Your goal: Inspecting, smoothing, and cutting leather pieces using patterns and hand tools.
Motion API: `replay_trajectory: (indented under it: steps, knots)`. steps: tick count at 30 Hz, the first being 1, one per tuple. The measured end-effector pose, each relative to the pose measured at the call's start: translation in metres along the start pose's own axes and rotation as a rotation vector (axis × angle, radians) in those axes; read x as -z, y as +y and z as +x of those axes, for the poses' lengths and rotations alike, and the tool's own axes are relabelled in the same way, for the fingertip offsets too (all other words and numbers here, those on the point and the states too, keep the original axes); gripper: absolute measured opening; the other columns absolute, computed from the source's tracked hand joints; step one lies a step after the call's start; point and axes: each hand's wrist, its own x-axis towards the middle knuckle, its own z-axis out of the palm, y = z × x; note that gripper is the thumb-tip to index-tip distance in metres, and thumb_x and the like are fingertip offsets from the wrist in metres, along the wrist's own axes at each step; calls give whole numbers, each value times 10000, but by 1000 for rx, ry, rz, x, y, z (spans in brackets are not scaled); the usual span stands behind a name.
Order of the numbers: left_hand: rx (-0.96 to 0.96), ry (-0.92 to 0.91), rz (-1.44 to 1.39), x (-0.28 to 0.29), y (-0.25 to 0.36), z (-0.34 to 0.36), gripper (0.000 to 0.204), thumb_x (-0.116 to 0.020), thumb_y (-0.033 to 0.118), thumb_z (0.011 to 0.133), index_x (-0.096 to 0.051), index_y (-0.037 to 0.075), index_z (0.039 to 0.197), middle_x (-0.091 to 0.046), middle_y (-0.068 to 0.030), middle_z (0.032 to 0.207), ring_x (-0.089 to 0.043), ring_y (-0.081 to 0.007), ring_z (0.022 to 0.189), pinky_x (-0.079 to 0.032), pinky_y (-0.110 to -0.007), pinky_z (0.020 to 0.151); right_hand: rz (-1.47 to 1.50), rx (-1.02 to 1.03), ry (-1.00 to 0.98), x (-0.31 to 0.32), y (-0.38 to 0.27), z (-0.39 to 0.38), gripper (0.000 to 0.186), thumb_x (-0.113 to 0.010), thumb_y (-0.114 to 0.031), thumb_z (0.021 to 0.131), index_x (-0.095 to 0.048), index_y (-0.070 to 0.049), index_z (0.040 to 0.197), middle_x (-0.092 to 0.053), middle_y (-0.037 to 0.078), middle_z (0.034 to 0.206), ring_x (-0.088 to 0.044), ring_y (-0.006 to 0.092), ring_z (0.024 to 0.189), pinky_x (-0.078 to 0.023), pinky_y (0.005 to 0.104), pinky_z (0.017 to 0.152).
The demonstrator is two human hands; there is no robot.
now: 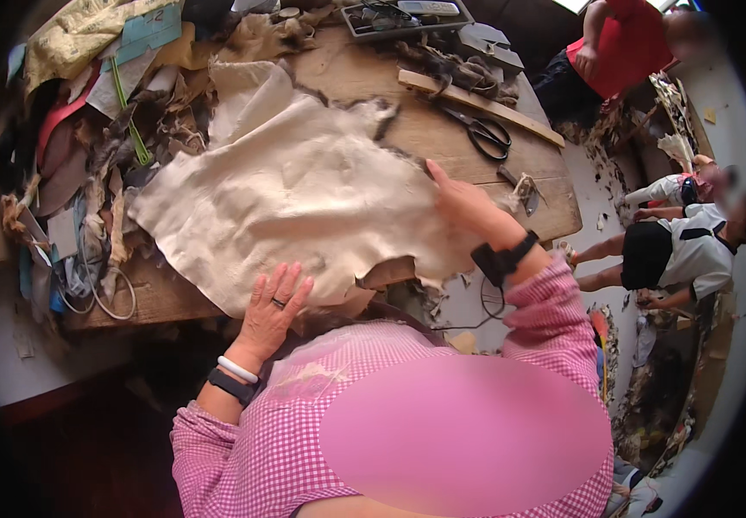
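A pale cream hide [286,198], skin side up with dark fur along parts of its rim, lies spread over the wooden table [330,60]. My left hand [278,304] rests on its near left edge, fingers stretched out and apart. My right hand [463,203] lies at its right edge with the fingers extended over it; some fingertips are hard to make out. Black-handled scissors [489,138] and a small metal tool [528,194] lie right of the hide, below a long wooden strip [481,104].
Scraps of fur, leather and paper [79,138] pile up at the left. A gray tray of tools [373,22] sits at the back. At the right, a person in red [614,56], others in white shirts [683,250] and hanging scraps [675,112] are visible.
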Motion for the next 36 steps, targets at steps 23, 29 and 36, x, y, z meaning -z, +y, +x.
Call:
replay_trajectory:
  steps: [23, 29, 36]
  knots:
    - [373, -110, -523, 8, 0, -9, 810, -624, 470, 843, -292, 143, 1504, -123, -151, 1593, -108, -391, 1454, -149, -571, 1128, -297, 327, -228, -3, -147, 62, 484, -585, -424, 900, -635, -12, 1150, -617, 139, 1072, -606, 297, 1029, -494, 412, 849]
    - [563, -180, -294, 0, -53, 13, 876, -531, 576, 876, -169, 128, 1535, -80, -194, 1588, -101, -398, 1453, -150, -527, 1150, -253, 584, -9, -33, -149, 106, 779, -526, -556, 897, -347, -42, 1455, -355, 183, 1480, -321, 339, 1389, -362, 527, 1044]
    - [541, -219, -268, -9, -120, 50, 994, -583, 637, 810, -98, 180, 1548, -9, -233, 1581, -38, -398, 1464, -176, -504, 1159, -327, 173, -135, -27, -149, 184, 1041, -470, -724, 831, -118, -35, 1528, -95, 115, 1606, -73, 303, 1481, -209, 635, 1092]
